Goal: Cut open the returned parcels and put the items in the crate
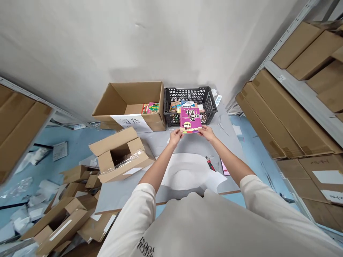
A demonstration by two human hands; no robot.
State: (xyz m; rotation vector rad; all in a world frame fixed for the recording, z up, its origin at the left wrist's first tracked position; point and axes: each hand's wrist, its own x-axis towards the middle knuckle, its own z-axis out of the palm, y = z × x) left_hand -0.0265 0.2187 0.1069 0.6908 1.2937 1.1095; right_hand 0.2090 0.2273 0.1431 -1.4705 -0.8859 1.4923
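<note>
Both hands out front over the grey table (184, 144), holding one pink book (190, 119) upright between them, cover facing the camera. Left hand (175, 136) pinches the book's lower left corner, right hand (206, 132) grips the lower right corner; fingers closed on the bottom edge, thumbs on the front.

Book sits just in front of the black plastic crate (190, 103), which is directly beyond the hands and has more books stacked in it. Whether the book's top touches the crate rim is hard to tell from this angle.

Beyond and left of the left hand: a big open cardboard box (131, 105) with a white paper label on its front and a few colourful books inside. Nearer and left of the left arm: a small open carton (120, 155) with clear tape, flaps up.

Between the arms, close to the body: white wrapping paper (187, 175) spread flat. Just inside the right forearm: a red-handled tool (210, 164), probably a cutter.

Far right of the right hand: shelves with flat cartons (289, 117). Lower left, below table level: a heap of empty cartons (64, 217) on the blue floor.
</note>
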